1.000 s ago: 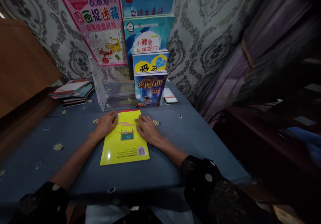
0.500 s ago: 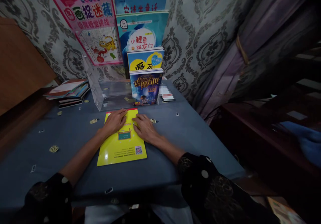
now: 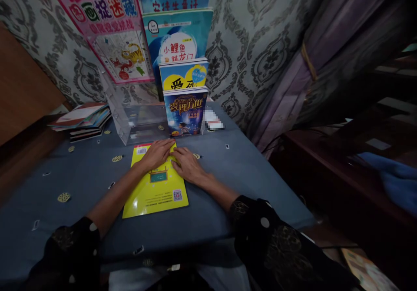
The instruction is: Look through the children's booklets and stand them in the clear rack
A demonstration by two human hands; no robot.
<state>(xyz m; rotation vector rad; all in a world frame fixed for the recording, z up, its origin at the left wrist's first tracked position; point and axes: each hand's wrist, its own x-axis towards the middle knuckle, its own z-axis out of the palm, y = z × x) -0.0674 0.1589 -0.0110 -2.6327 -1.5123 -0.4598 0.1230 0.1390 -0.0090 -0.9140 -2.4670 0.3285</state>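
Note:
A thin yellow book (image 3: 156, 200) with a red strip along its far edge lies flat on the table, showing a printed green board, a barcode and a QR code. Across its upper part rests my left hand (image 3: 158, 155), palm down, with fingers stretched toward the far right corner. My right hand (image 3: 189, 166) lies over the book's right edge, its fingers laid flat and its thumb on the cover. The fingertips of both hands almost meet near that corner; whether they touch is hard to tell. Neither hand grasps anything.
Just beyond the book stands a clear acrylic rack (image 3: 125, 128). It holds a pink picture book (image 3: 107, 34), a teal book (image 3: 179, 30) and a dark blue book (image 3: 185, 113), among others. A stack of books (image 3: 86, 119) lies at left on the blue tablecloth (image 3: 260, 186).
My left hand has slid right across the book toward my right hand, uncovering the barcode at the upper left. My right hand stays nearly in place. The camera view has shifted slightly.

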